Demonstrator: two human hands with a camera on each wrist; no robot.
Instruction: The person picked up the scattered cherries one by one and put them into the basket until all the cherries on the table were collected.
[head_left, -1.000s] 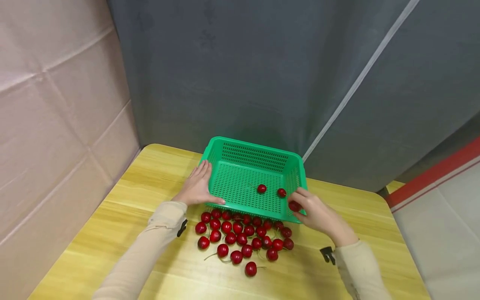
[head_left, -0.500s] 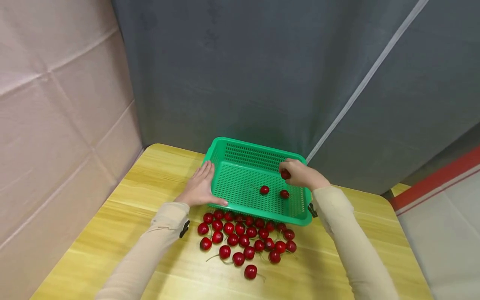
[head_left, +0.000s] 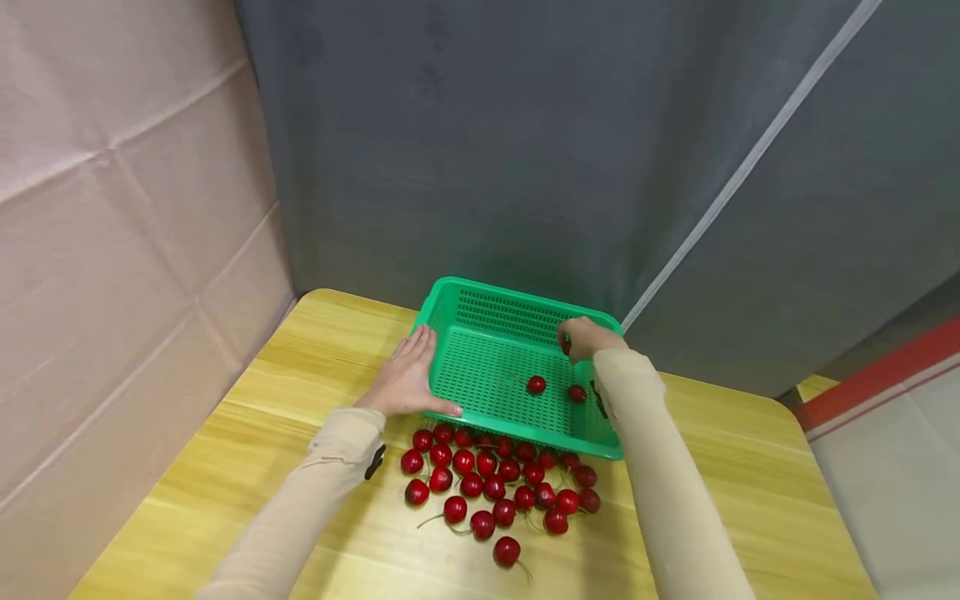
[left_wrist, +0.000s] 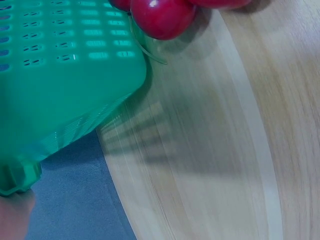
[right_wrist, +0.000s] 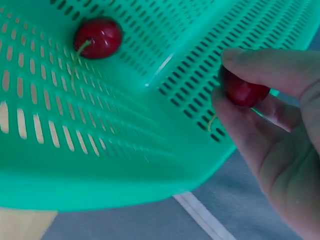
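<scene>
A green perforated plastic basket (head_left: pixel 487 425) stands on the wooden table. My left hand (head_left: pixel 406 377) rests on its left end, fingers straight along the side rim and thumb lying on the front rim. In the left wrist view only a fingertip (left_wrist: pixel 15 212) shows, against the basket's rim. Over the back right part of the basket, my right hand (head_left: pixel 588 339) pinches a cherry (right_wrist: pixel 245 89) between thumb and fingers, its thin stem hanging down. Two cherries lie on the basket floor, one near the middle (head_left: pixel 536 384) and one farther right (head_left: pixel 577 393).
Many red cherries (head_left: pixel 486 486), some with stems, lie loose on the table in front of the basket. A grey cloth wall (head_left: pixel 465 150) rises behind the table (head_left: pixel 300 367). Pale panels stand at the left, with a red-edged panel at the right.
My right hand has carried the pinched cherry from the basket's front right corner toward the back right part and lowered it slightly. My left hand has stayed on the rim.
</scene>
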